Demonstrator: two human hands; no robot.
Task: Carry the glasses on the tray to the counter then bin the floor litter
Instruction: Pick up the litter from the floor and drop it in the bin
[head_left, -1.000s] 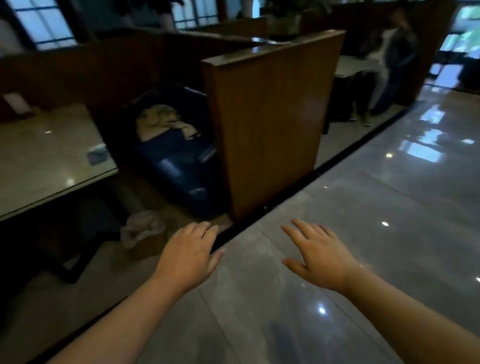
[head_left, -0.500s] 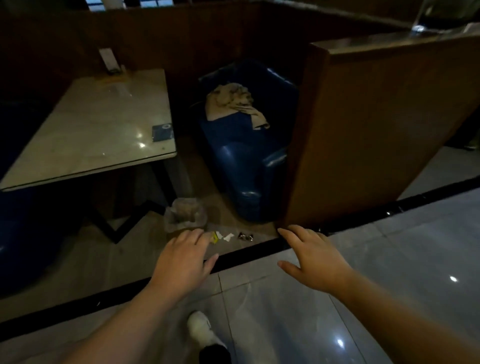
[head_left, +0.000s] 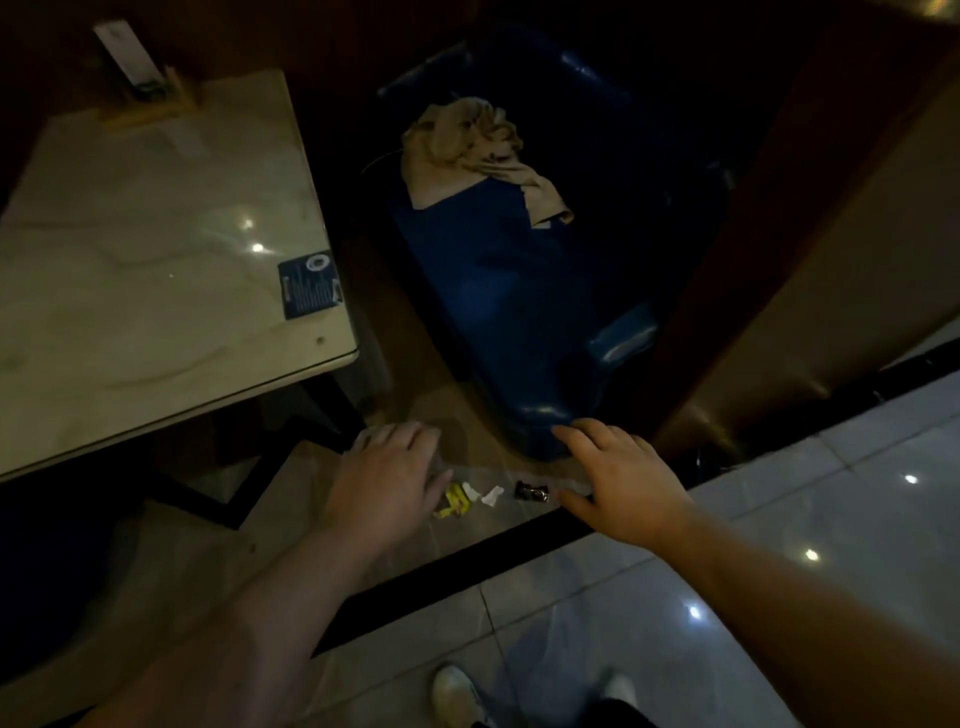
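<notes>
Tiled floor, yellow wrapper, white scraps, dark wrapper

Small litter scraps on floor

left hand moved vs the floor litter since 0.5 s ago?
Yes. The left hand has come forward and down toward the litter; its fingers now overlap the yellow scrap. The camera moved too, so part of the shift is viewpoint.

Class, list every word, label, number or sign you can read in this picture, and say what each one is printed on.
No text here can be read.
Blue card on the table: a pale round logo and lines of print, too small and blurred to read.
White sign in the stand at the table's far edge: blurred, unreadable.
Yellow wrapper and dark wrapper on the floor: no legible print.
</notes>
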